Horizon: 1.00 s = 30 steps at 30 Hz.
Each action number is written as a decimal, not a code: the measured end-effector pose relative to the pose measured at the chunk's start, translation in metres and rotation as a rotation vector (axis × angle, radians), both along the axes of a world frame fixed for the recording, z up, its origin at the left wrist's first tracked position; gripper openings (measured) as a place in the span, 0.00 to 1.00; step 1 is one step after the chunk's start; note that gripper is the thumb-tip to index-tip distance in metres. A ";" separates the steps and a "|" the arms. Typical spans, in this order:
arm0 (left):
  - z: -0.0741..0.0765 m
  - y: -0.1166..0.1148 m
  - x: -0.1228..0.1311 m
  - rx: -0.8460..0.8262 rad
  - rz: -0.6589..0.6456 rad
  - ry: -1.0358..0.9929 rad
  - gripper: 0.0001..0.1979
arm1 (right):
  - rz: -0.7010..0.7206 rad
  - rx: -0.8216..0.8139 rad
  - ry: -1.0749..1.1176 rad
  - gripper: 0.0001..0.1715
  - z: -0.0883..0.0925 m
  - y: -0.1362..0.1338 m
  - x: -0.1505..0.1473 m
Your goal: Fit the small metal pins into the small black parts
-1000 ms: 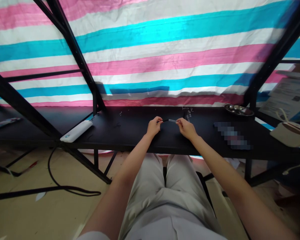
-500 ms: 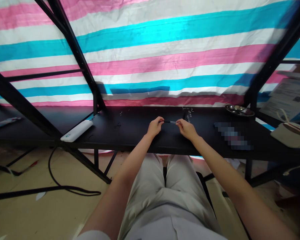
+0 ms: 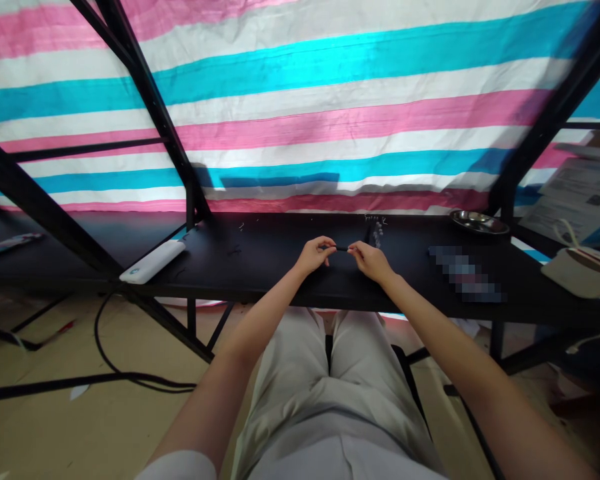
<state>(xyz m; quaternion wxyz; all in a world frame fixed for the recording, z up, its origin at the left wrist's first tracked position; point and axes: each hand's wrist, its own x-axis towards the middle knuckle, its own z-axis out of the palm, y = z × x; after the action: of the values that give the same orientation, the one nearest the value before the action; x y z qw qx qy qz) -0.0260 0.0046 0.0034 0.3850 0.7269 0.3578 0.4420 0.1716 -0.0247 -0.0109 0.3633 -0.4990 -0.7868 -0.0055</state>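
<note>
Sitting close to the black surface (image 3: 260, 273), the person shows pale trousers (image 3: 330, 400) in the near part of the view, and both forearms reach forward over its front edge. The left hand (image 3: 314, 255) and the right hand (image 3: 373, 261) come together near the middle of the surface. Each one pinches one end of a thin dark piece (image 3: 342, 249) between thumb and forefinger, and the other fingers are curled in. The piece hangs between the two hands, low over the surface. Its long axis lies almost level and runs from left to right, one end toward each hand; it is too small to tell the ends apart. In my judgement both grips are only on the tips, so the piece can slip out and be hard to see on the dark surface. Behind the right hand lie some tiny parts (image 3: 377, 230), further right a metal dish (image 3: 479, 222), to the left a white power bank (image 3: 153, 262), and behind everything a striped tarp (image 3: 300, 133).
</note>
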 end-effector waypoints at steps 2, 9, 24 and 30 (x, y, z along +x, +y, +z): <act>0.003 0.000 0.001 -0.039 -0.026 -0.042 0.09 | 0.003 0.006 0.000 0.16 0.000 0.000 0.000; 0.037 0.004 -0.002 0.002 -0.059 0.140 0.07 | 0.038 0.008 0.000 0.16 0.000 0.000 -0.005; 0.089 0.059 -0.098 -0.013 0.376 1.076 0.05 | 0.007 0.039 -0.093 0.13 -0.003 0.005 -0.006; 0.074 0.071 -0.102 -0.022 0.374 0.979 0.06 | 0.002 0.043 -0.090 0.13 -0.004 0.005 -0.007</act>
<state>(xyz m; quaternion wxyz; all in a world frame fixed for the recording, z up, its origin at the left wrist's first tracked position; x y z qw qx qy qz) -0.1284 0.0754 0.0774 0.0950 0.7679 0.6242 0.1080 0.1650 -0.0198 -0.0146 0.3379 -0.4896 -0.8026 -0.0444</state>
